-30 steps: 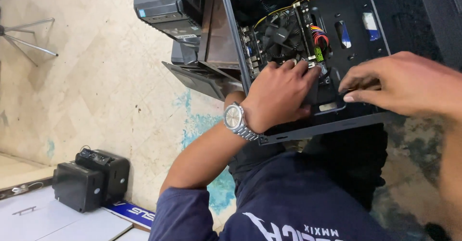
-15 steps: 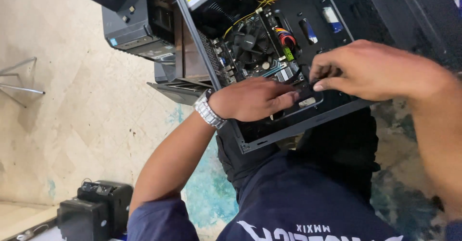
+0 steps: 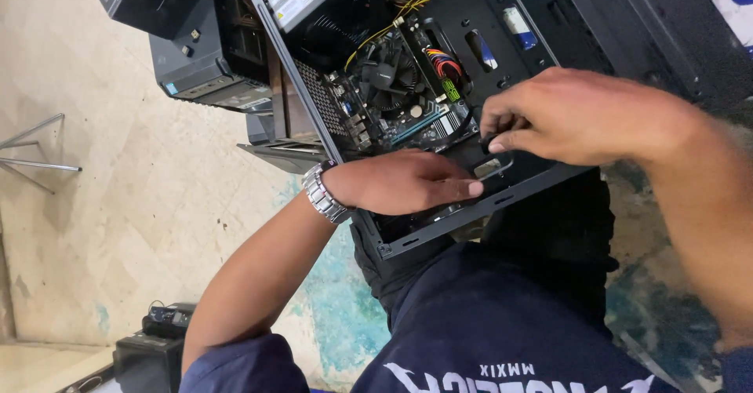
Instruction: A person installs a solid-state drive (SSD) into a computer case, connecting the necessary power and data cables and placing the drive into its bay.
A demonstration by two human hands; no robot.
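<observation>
The right hand, right of frame centre, pinches a small black part between thumb and fingertips at the lower edge of the open computer case. The left hand lies flat and released on the case's bottom frame, steadying it. Best to keep the pinch light and well apart from the cooling fan and the cables above.

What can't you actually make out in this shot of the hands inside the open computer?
- Head view: whatever the right hand pinches is hidden by its own fingers.
- Head view: the case floor under the left hand is covered by the palm.
- Head view: the black box on the floor is cut off by the bottom edge.
- Head view: small parts around the cooler fan are too tiny to tell.
</observation>
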